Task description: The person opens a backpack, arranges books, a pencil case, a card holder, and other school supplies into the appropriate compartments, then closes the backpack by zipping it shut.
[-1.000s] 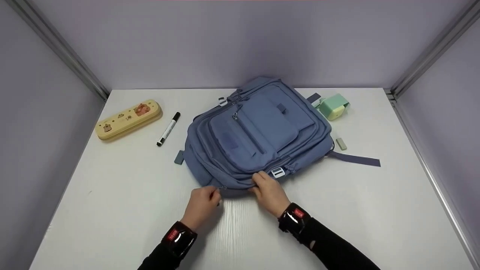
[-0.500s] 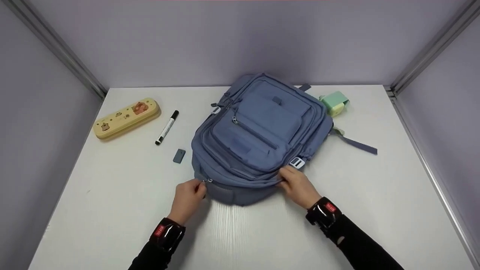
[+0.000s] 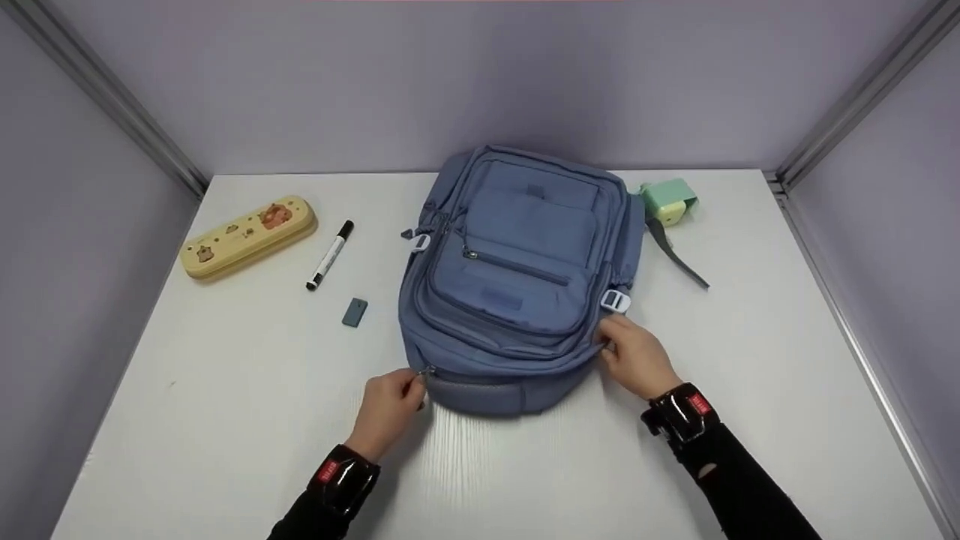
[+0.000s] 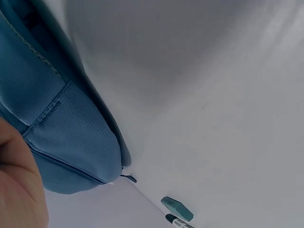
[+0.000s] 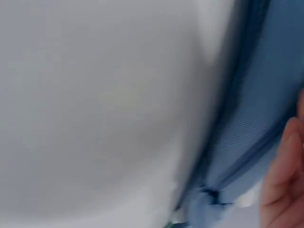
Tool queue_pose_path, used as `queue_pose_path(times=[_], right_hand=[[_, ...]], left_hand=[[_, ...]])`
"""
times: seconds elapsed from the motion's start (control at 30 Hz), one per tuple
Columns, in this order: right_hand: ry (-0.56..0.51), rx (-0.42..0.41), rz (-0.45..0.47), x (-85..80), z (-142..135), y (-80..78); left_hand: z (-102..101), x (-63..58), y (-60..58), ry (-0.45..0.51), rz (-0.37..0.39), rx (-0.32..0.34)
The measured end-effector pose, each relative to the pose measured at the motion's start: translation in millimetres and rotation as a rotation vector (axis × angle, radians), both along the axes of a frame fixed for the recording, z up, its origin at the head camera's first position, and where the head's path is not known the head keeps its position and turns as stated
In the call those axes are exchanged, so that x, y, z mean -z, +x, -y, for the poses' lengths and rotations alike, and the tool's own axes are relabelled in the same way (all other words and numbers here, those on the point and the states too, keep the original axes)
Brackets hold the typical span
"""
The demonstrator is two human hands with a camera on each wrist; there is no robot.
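Note:
A blue backpack (image 3: 525, 300) lies on the table, front pockets facing up and rounded end toward me. My left hand (image 3: 386, 405) pinches the small metal zipper pull (image 3: 427, 371) at the bag's near left corner. On the opposite side, my right hand (image 3: 637, 356) grips the bag's edge along the zipper seam, just below a white strap buckle (image 3: 616, 301). Its fingers (image 5: 287, 156) show against the blue cloth in the right wrist view; what lies between their tips is hidden. The left wrist view shows the bag's ribbed side panel (image 4: 76, 133) beside my left thumb.
To the left are a yellow pencil case (image 3: 247, 236), a black-and-white marker (image 3: 330, 255) and a dark eraser (image 3: 355, 312). A green and yellow box-shaped item (image 3: 670, 201) stands beyond the bag's right side, near a loose strap (image 3: 679, 259). Walls enclose the back and sides.
The backpack has turned so that it lies straighter, and its near end has shifted right. My right hand has moved right and slightly away from me, along the bag's edge. The dark eraser is uncovered.

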State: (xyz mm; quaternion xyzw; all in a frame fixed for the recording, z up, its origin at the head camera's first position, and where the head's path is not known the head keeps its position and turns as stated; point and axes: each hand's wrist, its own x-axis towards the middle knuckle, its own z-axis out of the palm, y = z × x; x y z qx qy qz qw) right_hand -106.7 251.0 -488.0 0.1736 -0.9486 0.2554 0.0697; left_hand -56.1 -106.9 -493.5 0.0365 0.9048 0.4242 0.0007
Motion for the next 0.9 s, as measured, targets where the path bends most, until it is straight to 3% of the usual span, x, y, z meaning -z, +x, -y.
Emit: queue_pose_path(times=[0.1, 0.3, 0.47, 0.57, 0.67, 0.77, 0.9], right_hand=[[0.003, -0.039, 0.04, -13.0, 27, 17.4], [-0.12, -0.177, 0.049, -33.7, 105, 53.0], [-0.118, -0.068, 0.056, -24.2, 148, 56.5], [-0.119, 0.002, 0.018, -13.7, 158, 52.8], [-0.126, 0.011, -0.013, -5.7, 156, 49.7], [-0.121, -0.035, -0.017, -2.1, 146, 47.7], [-0.13, -0.126, 0.016, -1.7, 128, 47.6]], left_hand=[[-2, 1.0, 2.1, 0.008, 0.008, -0.007], [-4, 1.1, 1.9, 0.007, -0.023, 0.008], [-6, 2.2, 4.0, 0.016, -0.014, 0.03], [-6, 3.8, 5.7, -0.011, -0.028, 0.038], [-6, 6.3, 7.7, -0.094, -0.084, 0.055], [-3, 8.4, 9.2, -0.191, -0.155, 0.087], [6, 9.8, 9.2, -0.247, -0.204, 0.085]])
